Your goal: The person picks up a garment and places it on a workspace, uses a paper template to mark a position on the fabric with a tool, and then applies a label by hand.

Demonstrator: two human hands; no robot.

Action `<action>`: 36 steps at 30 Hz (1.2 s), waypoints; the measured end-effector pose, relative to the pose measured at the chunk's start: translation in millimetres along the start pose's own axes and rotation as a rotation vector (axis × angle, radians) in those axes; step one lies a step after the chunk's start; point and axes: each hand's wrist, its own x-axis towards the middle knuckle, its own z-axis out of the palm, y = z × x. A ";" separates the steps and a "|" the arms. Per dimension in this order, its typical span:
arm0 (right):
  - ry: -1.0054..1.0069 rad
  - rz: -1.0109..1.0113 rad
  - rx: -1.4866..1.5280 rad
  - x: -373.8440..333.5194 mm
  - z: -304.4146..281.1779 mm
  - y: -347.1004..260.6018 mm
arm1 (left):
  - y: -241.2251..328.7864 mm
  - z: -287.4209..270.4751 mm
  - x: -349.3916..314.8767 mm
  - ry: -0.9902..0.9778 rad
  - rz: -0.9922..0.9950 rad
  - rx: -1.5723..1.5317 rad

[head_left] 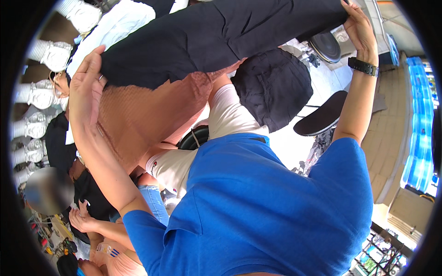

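Cloth point(225, 39), black and wide, is being held spread across the top of the frame in the head view, slanting from the upper left to the upper right corner. The two hands are being held far apart: at the upper left, one end is being gripped by the left hand point(85, 89), and at the upper right, the other end is being pinched in the fingers of the right hand point(360, 27), above a dark watch point(363, 67).

From its creases and drooping lower edge, the cloth is appearing light, soft and limp, likely somewhat smooth and hardly fragile. A firm pinch near each end is seeming the surest hold, since sagging in the middle is being limited by tension between the two.

Below it, left of centre, a brown textured textile point(142, 115) is being partly covered. Bunched black fabric point(274, 87) is lying right of centre, and a dark oval pad point(321, 112) is being seen farther right. White fabric point(122, 27) is lying at the upper left. At the lower left, a co-worker's hand point(83, 221) is being shown well apart from the cloth.
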 end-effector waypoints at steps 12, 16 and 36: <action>0.341 0.144 -0.792 -146.9 -98.9 -47.5 | -29.9 136.4 -91.7 -0.377 0.097 0.299; 0.330 0.194 -1.063 -189.8 -111.8 -34.0 | -80.4 160.7 -134.0 -0.574 -0.028 0.228; 0.222 -0.097 -1.261 -13.6 -119.6 20.5 | -49.9 189.5 -96.3 -0.427 0.073 0.230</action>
